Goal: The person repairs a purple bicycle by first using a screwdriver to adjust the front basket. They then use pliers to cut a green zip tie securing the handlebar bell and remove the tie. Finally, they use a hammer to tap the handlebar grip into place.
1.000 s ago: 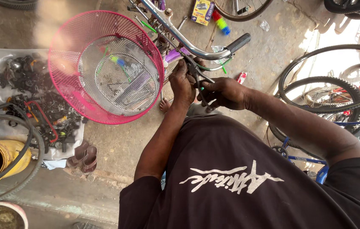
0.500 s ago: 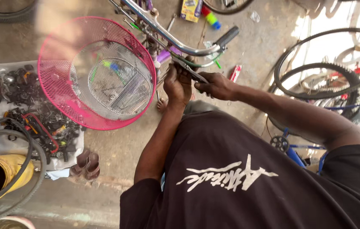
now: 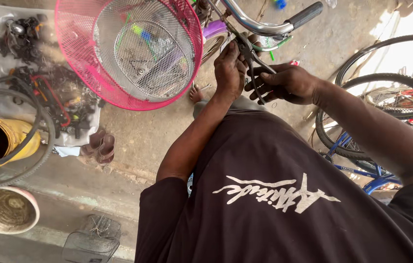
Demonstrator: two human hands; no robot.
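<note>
**Pliers held up by the bike handlebar**

The pliers (image 3: 254, 65) are dark and thin. They sit between the two hands, just under the shiny handlebar (image 3: 257, 25) of the small bike. Their tip points up at the bar and their handles point down toward the person.

The right hand (image 3: 284, 84) is curled around the handles and holds them tight. The left hand (image 3: 229, 68) is just beside it, on the other side of the pliers, with its fingers bent in close by the tip. It is hard to tell what those fingers pinch.

A pink basket (image 3: 128, 51) hangs on the front of the bike, to the left of the hands. A black bike tyre (image 3: 391, 83) stands to the right. Dark metal parts (image 3: 55, 87) lie on a sheet on the ground.
</note>
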